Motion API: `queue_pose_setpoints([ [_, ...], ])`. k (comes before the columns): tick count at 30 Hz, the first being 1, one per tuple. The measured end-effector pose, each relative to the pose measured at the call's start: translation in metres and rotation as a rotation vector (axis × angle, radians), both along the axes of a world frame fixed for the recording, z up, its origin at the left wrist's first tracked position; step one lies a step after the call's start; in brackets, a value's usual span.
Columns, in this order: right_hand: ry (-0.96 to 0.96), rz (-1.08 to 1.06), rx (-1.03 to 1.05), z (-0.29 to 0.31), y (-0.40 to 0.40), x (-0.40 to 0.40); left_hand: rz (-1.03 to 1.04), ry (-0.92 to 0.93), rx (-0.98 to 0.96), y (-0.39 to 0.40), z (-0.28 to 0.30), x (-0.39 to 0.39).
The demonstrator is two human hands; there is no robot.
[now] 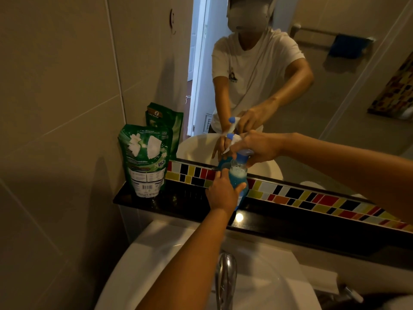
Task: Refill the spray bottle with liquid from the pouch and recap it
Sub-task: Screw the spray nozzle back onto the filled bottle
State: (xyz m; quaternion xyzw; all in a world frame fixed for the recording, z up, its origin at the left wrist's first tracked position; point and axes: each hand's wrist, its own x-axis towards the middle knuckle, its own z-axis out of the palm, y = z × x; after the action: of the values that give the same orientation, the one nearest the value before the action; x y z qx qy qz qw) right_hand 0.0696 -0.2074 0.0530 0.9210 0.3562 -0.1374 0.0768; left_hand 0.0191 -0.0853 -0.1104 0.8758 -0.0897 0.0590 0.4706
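The left hand (220, 193) has its grip tight around the blue spray bottle (238, 180) on the dark shelf (190, 206). The right hand (259, 148) has its grip tight on the spray top (237, 144). The green pouch (145, 159) stands nearby.

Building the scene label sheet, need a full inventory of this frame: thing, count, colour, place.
pouch: 1, green, upright on the black ledge, left end, against the mirror
spray bottle: 1, clear with blue liquid and foam, on the ledge at centre
spray head: 1, white with blue tip and blue collar, on the bottle neck
ledge: 1, glossy black, below the mirror
tile strip: 1, red, yellow, black and white, between ledge and mirror
mirror: 1, on the wall, reflects the person and a blue towel
sink: 1, white, below the ledge
faucet: 1, chrome, over the sink
left hand: 1, wrapped around the bottle body
right hand: 1, on the spray head
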Motion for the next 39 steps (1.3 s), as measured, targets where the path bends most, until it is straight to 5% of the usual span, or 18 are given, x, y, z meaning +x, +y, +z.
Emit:
queue_pose_setpoints([
  [39,-0.035,-0.058,0.149,-0.0072,-0.002,0.0002,0.011,0.025,0.035,-0.0021,0.0004,-0.0009],
])
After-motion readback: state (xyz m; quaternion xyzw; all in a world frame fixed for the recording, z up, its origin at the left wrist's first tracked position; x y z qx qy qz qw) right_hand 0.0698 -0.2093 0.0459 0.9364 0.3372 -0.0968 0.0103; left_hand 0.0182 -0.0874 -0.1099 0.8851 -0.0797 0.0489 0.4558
